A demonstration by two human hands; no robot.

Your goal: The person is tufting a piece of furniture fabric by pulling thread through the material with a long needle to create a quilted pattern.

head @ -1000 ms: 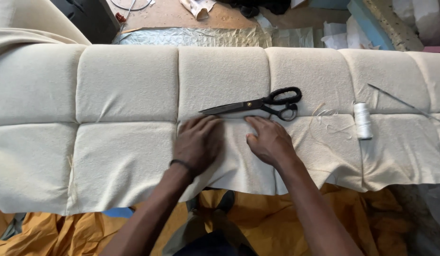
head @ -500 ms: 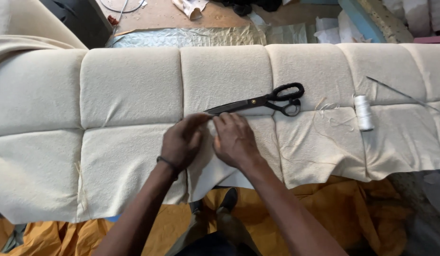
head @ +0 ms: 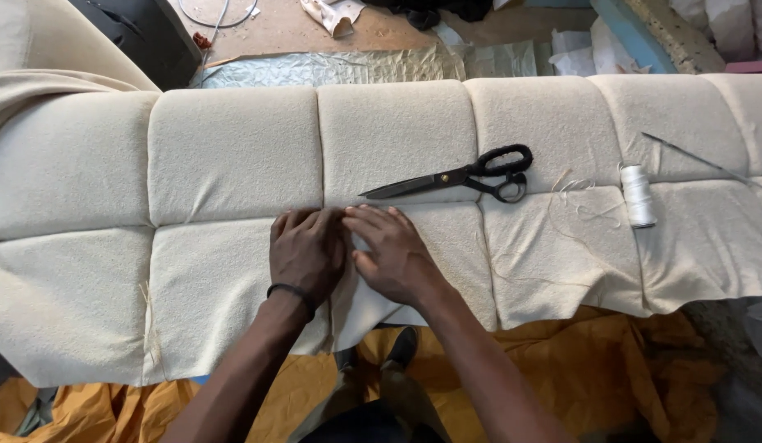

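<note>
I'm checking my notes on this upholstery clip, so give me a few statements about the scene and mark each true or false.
1. Both hands rest flat on the cream fabric at a seam, side by side. True: the left hand and right hand press on the tufted cream panel.
2. The right hand holds the scissors. False: the black scissors lie untouched on the panel, beyond the hands.
3. A spool of white thread lies to the right of the scissors. True.
4. The scissors' blades point toward the spool. False: the handles are nearer the spool; the blades point away from it.
5. A dark band sits on the left wrist. True.
</note>
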